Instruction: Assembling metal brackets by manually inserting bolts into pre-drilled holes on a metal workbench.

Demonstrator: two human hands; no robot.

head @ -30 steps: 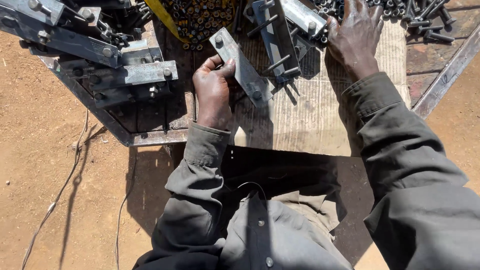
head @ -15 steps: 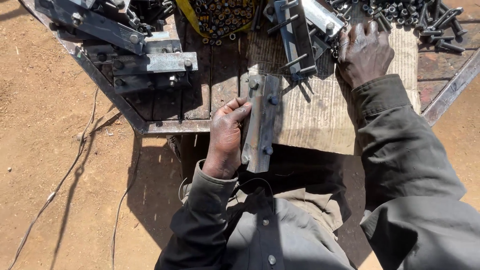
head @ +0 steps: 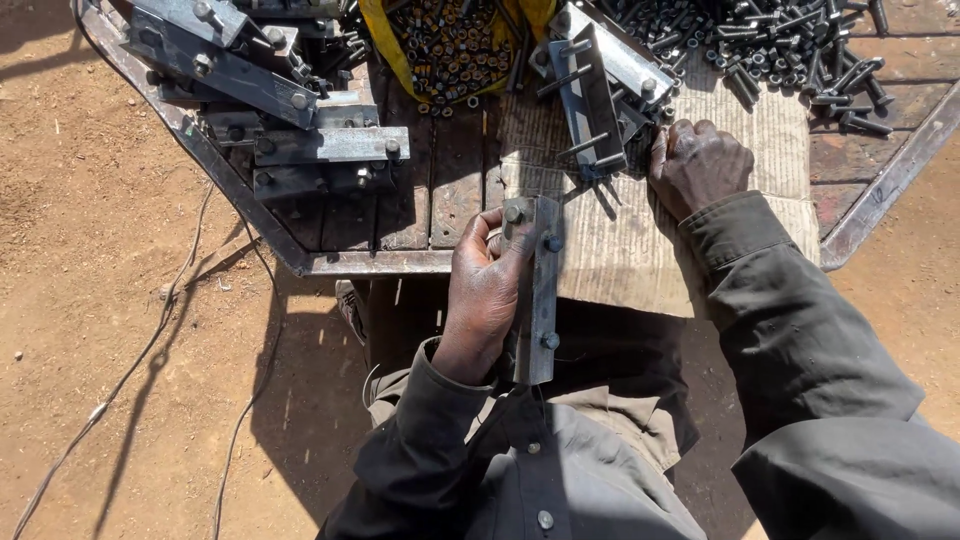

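Grip: left hand (head: 487, 290) closed around bracket (head: 538, 290), centre frame, held upright over the lap, just off the table (head: 375, 262) edge.
Bracket: grey steel strip, long, three bolts through its face.
Right hand: right hand (head: 700, 165) curled, knuckles up, on cardboard (head: 640, 250) beside clamp stack (head: 600, 90); contents, if any, hidden.
Room: bare dirt (head: 90, 300) at left; cardboard overhangs the table edge.
Upper frame: bolt pile (head: 790, 50) right, nut bag (head: 450, 45) centre, more brackets (head: 260, 90) left.

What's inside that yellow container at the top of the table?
The yellow container is packed with small dark metal nuts, heaped to the rim. Only the top layer shows; whatever lies beneath the heap, and the container's far side beyond the picture's edge, stays hidden.
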